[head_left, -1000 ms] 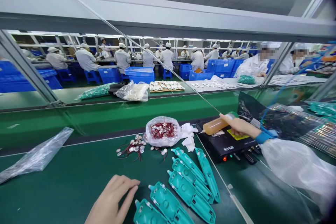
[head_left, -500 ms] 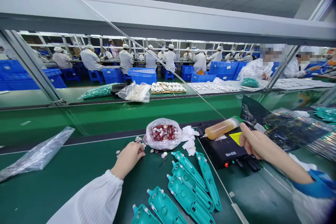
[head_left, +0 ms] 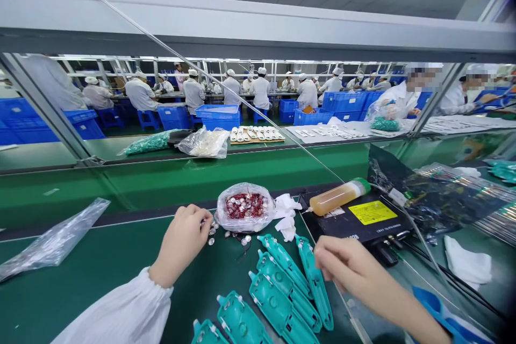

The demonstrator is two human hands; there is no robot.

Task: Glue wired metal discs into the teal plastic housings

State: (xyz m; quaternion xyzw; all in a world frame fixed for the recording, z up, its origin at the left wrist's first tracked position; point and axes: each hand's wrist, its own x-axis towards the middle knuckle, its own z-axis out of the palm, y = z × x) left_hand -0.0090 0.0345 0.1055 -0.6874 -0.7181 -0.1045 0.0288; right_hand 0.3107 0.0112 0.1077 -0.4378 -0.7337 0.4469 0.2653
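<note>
Left hand (head_left: 181, 243): fingertips bunched at small, round, silvery discs (head_left: 212, 241); cannot tell whether pinching one.
Discs: beside the bulging, clear plastic bag (head_left: 224, 221); picking seems in hand, calling for one disc lifted cleanly.
Shells: long, hollow, teal plastic shells (head_left: 278, 301), fanned.
Right hand (head_left: 345, 264): fingers curled; grip hidden.

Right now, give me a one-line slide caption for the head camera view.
Left hand at loose silvery discs, right hand near teal shells, amber-filled syringe lying on a black box.
</note>
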